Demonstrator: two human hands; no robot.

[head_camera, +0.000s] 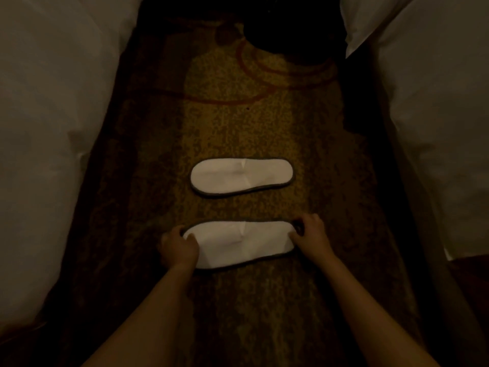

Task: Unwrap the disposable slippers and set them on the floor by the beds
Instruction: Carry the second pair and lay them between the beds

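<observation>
Both slippers unwrapped. Far slipper point(242, 177) lies on the carpet point(264, 300) between the beds point(47, 128). Your left hand point(178, 247) and right hand point(309, 234) pinch the near slipper point(240, 243) ends; release it.

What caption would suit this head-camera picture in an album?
Left hand and right hand hold the near slipper by its ends on carpet between left bed and right bed; far slipper lies beyond.

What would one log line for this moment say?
phase: slipper placement | left hand: grips near slipper toe end | right hand: grips heel end | far slipper: flat on carpet, apart
</observation>
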